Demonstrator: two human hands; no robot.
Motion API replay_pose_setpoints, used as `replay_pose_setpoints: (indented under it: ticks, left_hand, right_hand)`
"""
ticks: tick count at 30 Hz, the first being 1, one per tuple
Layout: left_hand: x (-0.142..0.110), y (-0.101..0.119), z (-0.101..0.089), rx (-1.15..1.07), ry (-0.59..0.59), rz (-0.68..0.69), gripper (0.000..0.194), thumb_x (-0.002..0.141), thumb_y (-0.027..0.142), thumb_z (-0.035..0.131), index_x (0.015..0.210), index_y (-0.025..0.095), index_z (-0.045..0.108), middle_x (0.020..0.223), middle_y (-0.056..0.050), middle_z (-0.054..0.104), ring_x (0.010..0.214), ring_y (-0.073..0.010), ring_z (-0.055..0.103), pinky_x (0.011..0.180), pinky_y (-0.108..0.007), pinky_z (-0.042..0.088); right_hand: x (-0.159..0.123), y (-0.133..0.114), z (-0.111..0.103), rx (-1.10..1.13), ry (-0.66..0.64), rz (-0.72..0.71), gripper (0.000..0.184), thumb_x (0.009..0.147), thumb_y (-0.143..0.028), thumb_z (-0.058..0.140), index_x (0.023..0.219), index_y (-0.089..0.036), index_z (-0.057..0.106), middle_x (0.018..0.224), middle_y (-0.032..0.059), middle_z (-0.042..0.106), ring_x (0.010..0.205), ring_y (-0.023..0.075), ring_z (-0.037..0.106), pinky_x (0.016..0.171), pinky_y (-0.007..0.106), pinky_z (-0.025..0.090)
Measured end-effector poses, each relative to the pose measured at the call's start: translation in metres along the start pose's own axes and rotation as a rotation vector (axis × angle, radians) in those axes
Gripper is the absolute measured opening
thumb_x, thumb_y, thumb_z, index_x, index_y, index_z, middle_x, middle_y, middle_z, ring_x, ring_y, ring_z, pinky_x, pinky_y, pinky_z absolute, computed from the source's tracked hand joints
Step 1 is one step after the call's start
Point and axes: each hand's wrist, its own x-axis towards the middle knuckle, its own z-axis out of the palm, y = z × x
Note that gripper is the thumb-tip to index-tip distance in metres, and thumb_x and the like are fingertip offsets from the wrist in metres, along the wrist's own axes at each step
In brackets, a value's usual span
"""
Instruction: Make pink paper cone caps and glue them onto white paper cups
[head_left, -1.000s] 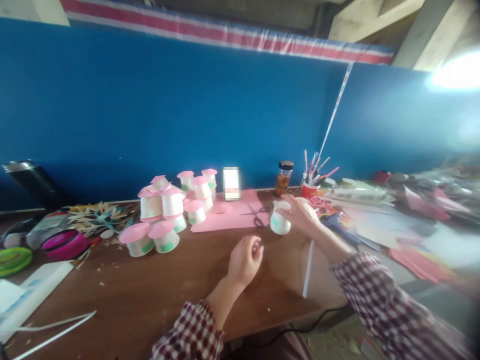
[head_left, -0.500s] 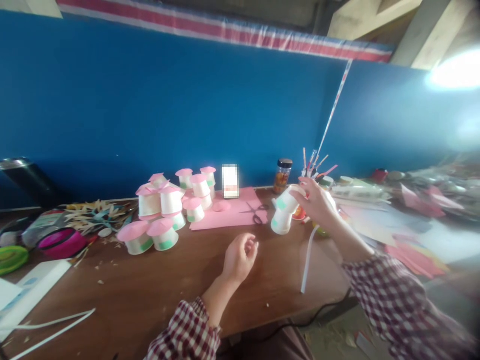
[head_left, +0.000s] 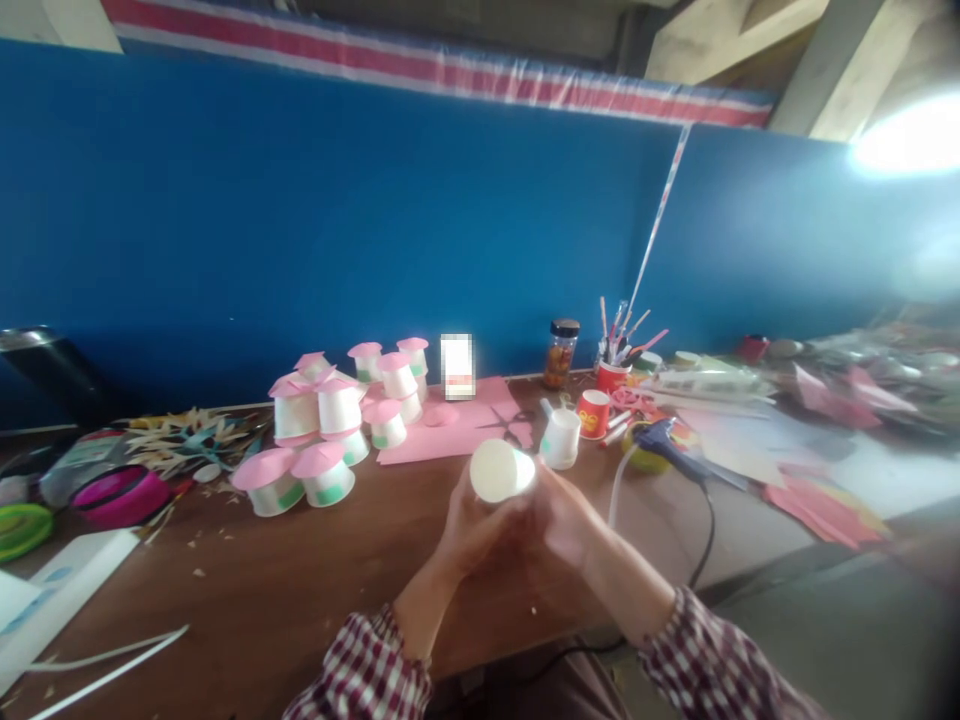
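Note:
A white paper cup with a green patch is held tilted over the table, its round end facing me. My left hand wraps round its left side, and my right hand, slightly blurred, grips its right side. Just beyond my right hand, another white paper cup stands upside down. To the left are several cups with pink paper tops, among them one in front. A pink sheet lies behind my hands, with scissors on it.
At the right lie a blue glue gun with a black cord and a red paper cup. Behind them stand a jar and a red pen holder. A white power strip and a magenta container are at the left.
My right hand has lifted the upper cup off the one below it and brought it left and nearer. My left hand, previously holding nothing, has closed round it too.

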Motion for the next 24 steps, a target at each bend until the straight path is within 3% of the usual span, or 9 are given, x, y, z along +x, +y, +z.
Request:
replay_pose_setpoints:
  ticks: [3,5,7,10,14,16,18,20,24]
  left_hand:
    - [0.000,-0.001,-0.005,0.068,0.018,-0.017,0.048,0.063,0.029,0.076,0.104,0.013,0.056,0.091,-0.009,0.066,0.081,-0.0225,0.062,0.070,-0.033,0.051]
    - [0.000,-0.001,-0.009,0.074,0.020,-0.044,0.043,0.066,0.031,0.073,0.101,0.013,0.056,0.087,-0.008,0.066,0.078,-0.0216,0.063,0.068,-0.033,0.051]
    - [0.001,-0.001,-0.013,0.089,0.028,-0.029,0.042,0.068,0.031,0.072,0.102,0.013,0.055,0.092,-0.009,0.066,0.084,-0.0223,0.063,0.076,-0.035,0.050]
    - [0.002,0.000,-0.017,0.120,0.105,-0.014,0.052,0.066,0.030,0.073,0.110,0.016,0.051,0.104,-0.010,0.063,0.095,-0.0227,0.061,0.085,-0.036,0.047]
    - [0.004,0.000,-0.018,0.175,0.260,-0.078,0.065,0.062,0.032,0.075,0.117,0.019,0.044,0.109,-0.009,0.059,0.095,-0.0223,0.060,0.081,-0.036,0.049]
    - [0.004,-0.001,-0.017,0.176,0.244,-0.086,0.063,0.061,0.033,0.075,0.115,0.019,0.045,0.106,-0.009,0.060,0.094,-0.0217,0.060,0.080,-0.036,0.049]
    - [0.004,-0.001,-0.017,0.145,0.205,-0.070,0.059,0.062,0.032,0.074,0.113,0.019,0.046,0.104,-0.008,0.060,0.094,-0.0209,0.060,0.080,-0.035,0.049]
    - [0.004,-0.002,-0.017,0.115,0.181,-0.054,0.056,0.064,0.031,0.073,0.112,0.019,0.047,0.104,-0.007,0.060,0.094,-0.0204,0.060,0.081,-0.035,0.048]
    - [0.003,-0.001,-0.022,0.106,0.126,-0.031,0.052,0.067,0.030,0.070,0.112,0.019,0.048,0.107,-0.007,0.058,0.096,-0.0203,0.058,0.082,-0.034,0.047]
  right_hand:
    - [0.003,0.015,0.001,-0.013,-0.041,0.045,0.032,0.083,-0.048,0.054,0.092,-0.017,0.058,0.072,0.0024,0.064,0.060,0.0129,0.058,0.057,0.025,0.047]
    - [0.003,0.017,-0.005,-0.163,-0.048,0.030,0.036,0.085,-0.051,0.048,0.096,-0.018,0.058,0.078,0.0042,0.065,0.067,0.0147,0.060,0.060,0.027,0.047]
    - [0.000,0.012,-0.016,-0.456,-0.007,-0.080,0.035,0.084,-0.050,0.049,0.098,-0.019,0.057,0.082,0.0049,0.065,0.072,0.0163,0.061,0.061,0.027,0.047]
    - [-0.009,-0.012,-0.042,-1.048,0.126,-0.422,0.027,0.083,-0.039,0.053,0.099,-0.018,0.057,0.088,0.0061,0.064,0.078,0.0183,0.059,0.068,0.029,0.046]
    - [-0.022,-0.066,-0.086,-1.798,0.523,-0.731,0.024,0.084,-0.029,0.048,0.105,-0.019,0.056,0.097,0.0099,0.062,0.091,0.0248,0.055,0.077,0.036,0.043]
    - [-0.027,-0.090,-0.109,-2.046,0.764,-0.709,0.030,0.085,-0.032,0.049,0.112,-0.020,0.054,0.105,0.0111,0.059,0.100,0.0294,0.051,0.078,0.038,0.041]
    - [-0.028,-0.106,-0.132,-2.161,0.942,-0.563,0.038,0.082,-0.039,0.052,0.115,-0.019,0.051,0.106,0.0128,0.057,0.098,0.0314,0.052,0.071,0.037,0.042]
    - [-0.027,-0.115,-0.151,-2.223,0.975,-0.428,0.041,0.082,-0.042,0.051,0.116,-0.019,0.050,0.106,0.0133,0.056,0.094,0.0304,0.054,0.068,0.035,0.042]
    - [-0.023,-0.119,-0.177,-2.187,0.849,-0.290,0.042,0.088,-0.032,0.040,0.129,-0.020,0.040,0.103,0.0135,0.057,0.082,0.0265,0.059,0.062,0.034,0.041]
